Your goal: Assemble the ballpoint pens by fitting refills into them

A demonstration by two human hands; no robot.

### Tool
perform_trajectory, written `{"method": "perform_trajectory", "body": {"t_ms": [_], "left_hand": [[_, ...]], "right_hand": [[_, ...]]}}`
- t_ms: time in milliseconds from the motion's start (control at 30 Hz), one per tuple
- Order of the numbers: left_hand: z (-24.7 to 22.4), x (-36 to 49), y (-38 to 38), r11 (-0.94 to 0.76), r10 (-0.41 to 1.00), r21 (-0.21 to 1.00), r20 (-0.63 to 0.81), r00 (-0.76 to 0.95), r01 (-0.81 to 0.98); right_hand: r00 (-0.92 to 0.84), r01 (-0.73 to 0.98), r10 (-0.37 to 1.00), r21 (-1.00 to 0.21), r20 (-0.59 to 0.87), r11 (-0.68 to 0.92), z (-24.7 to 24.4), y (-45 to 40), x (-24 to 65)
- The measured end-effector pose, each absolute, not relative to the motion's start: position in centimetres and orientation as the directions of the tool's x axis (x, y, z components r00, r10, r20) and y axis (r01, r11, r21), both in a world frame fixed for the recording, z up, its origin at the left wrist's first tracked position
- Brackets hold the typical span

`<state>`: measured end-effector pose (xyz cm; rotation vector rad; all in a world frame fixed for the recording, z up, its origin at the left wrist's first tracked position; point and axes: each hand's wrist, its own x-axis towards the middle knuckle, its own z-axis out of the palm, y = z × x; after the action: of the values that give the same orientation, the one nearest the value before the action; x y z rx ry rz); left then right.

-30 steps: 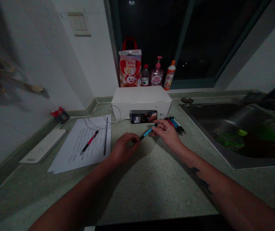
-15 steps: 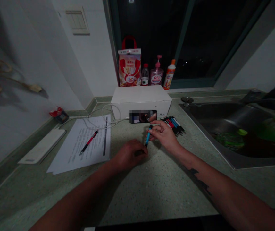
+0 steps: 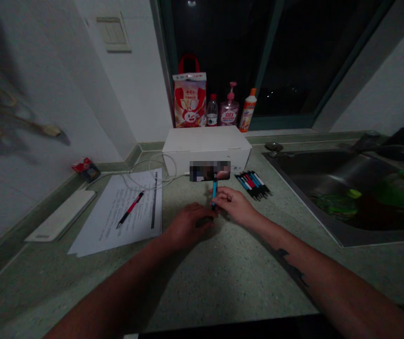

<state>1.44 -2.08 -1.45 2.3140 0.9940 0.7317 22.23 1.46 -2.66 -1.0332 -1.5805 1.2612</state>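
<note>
A blue pen (image 3: 214, 188) with black ends stands nearly upright between my hands, over the counter. My right hand (image 3: 235, 205) is closed on its barrel with thumb and fingers. At the pen's lower end, the fingertips of my left hand (image 3: 193, 221) are pinched together around the tip, which they hide. Several pens (image 3: 253, 184) in blue, red, white and black lie side by side in a row, just beyond my right hand. Off to the left, a red and black pen (image 3: 130, 210) rests on printed sheets of paper (image 3: 145, 230).
Behind my hands a phone (image 3: 209, 171) leans against a white box (image 3: 205, 140), with a white cable (image 3: 149, 187) running left. Bottles and a bag (image 3: 189, 101) stand at the window. A sink (image 3: 329, 188) lies right; a white flat strip (image 3: 62, 216) lies left.
My right hand has shifted slightly down and left along the blue pen, which now stands more upright. The left hand has barely moved.
</note>
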Motion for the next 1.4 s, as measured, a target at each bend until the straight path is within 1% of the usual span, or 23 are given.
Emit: {"method": "perform_trajectory", "body": {"t_ms": [33,67,100,167,233,300,333,400,533,633,833,933,1000,1067,1167,1233,1300,1400], "left_hand": [[-1.5,1.4,-2.1,-0.598,0.766,0.635,0.273,0.582,0.490],[-1.5,1.4,-2.1,-0.591,0.775,0.635,0.274,0.570,0.497],[-1.5,1.3,-2.0,-0.581,0.787,0.636,0.278,0.551,0.509],[-1.5,1.2,-1.8,-0.560,0.812,0.629,0.288,0.507,0.540],[-1.6,1.1,-1.5,-0.534,0.839,0.615,0.298,0.456,0.580],[-1.6,0.9,-1.1,-0.501,0.864,0.602,0.305,0.401,0.622],[-1.6,0.8,-0.9,-0.486,0.874,0.597,0.306,0.378,0.639],[-1.5,0.5,-0.6,-0.462,0.887,0.583,0.311,0.342,0.668],[-1.1,-0.2,0.1,-0.421,0.900,0.514,0.337,0.276,0.747],[-1.0,-1.0,0.6,-0.370,0.910,0.451,0.352,0.219,0.812],[-0.8,-2.5,1.6,-0.322,0.887,0.362,0.439,0.144,0.875],[-0.1,-3.3,1.9,-0.241,0.900,0.284,0.424,0.104,0.928],[0.7,-4.1,2.1,-0.131,0.921,0.205,0.387,0.042,0.970],[1.4,-5.3,2.2,-0.004,0.941,0.094,0.337,-0.028,0.996],[2.0,-7.4,2.5,0.196,0.959,-0.046,0.219,-0.182,0.979],[1.9,-8.7,2.7,0.286,0.953,-0.076,0.129,-0.275,0.955],[1.6,-9.6,2.9,0.336,0.942,-0.071,0.021,-0.335,0.939],[1.3,-10.0,3.1,0.355,0.932,-0.063,-0.052,-0.358,0.933]], "right_hand": [[-0.249,0.162,0.958,-0.970,0.140,0.184,-2.7,1.7,22.6],[-0.176,0.270,0.968,-0.937,0.178,0.221,-2.7,2.0,23.1],[-0.088,0.416,0.967,-0.873,0.241,0.256,-2.5,2.4,23.8],[0.013,0.689,0.947,-0.689,0.322,0.225,-1.8,2.9,25.2],[0.031,0.864,0.951,-0.487,0.309,0.130,-1.0,3.2,26.5],[0.042,0.945,0.971,-0.326,0.235,0.038,-0.5,3.2,27.3],[0.050,0.962,0.978,-0.273,0.201,0.007,-0.4,3.1,27.4],[0.057,0.977,0.987,-0.213,0.151,-0.024,-0.3,3.0,27.4],[0.062,0.985,0.990,-0.170,0.129,-0.040,-0.5,2.8,26.9],[0.066,0.987,0.986,-0.157,0.155,-0.041,-0.5,2.8,26.9],[0.073,0.991,0.978,-0.126,0.197,-0.049,-0.9,3.4,27.2],[0.077,0.993,0.978,-0.106,0.194,-0.057,-1.1,3.6,27.2],[0.077,0.994,0.979,-0.093,0.189,-0.060,-1.1,3.6,27.2],[0.085,0.994,0.982,-0.086,0.170,-0.071,-1.0,3.6,27.1],[0.090,0.993,0.986,-0.092,0.142,-0.078,-1.0,3.5,27.1],[0.081,0.993,0.985,-0.093,0.151,-0.067,-0.9,3.5,27.0],[0.075,0.994,0.981,-0.093,0.177,-0.059,-0.8,3.4,26.9],[0.070,0.993,0.973,-0.103,0.218,-0.049,-0.4,3.1,26.7]]}}
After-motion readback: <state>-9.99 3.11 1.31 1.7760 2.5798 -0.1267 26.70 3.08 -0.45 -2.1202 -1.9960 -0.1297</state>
